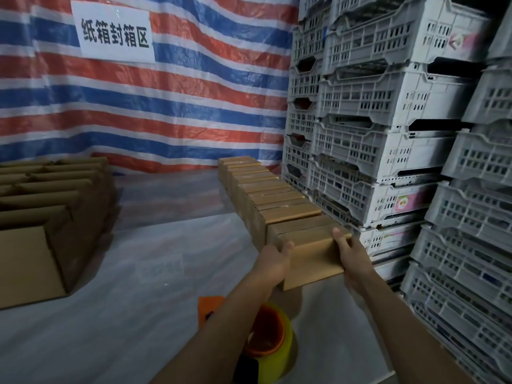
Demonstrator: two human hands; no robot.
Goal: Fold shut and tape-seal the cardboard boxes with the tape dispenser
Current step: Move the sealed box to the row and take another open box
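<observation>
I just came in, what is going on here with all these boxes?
A person is sealing boxes. The left hand and the right hand grip a small closed brown cardboard box by its sides, at the near end of a row of similar closed boxes that runs along the stacked grey plastic crates. The orange and yellow tape dispenser lies on the pale floor sheet, in no hand. More brown cardboard boxes with open flaps stand on the left.

Whse packing area: stacked plastic crates, striped tarp wall, carton rows.
</observation>
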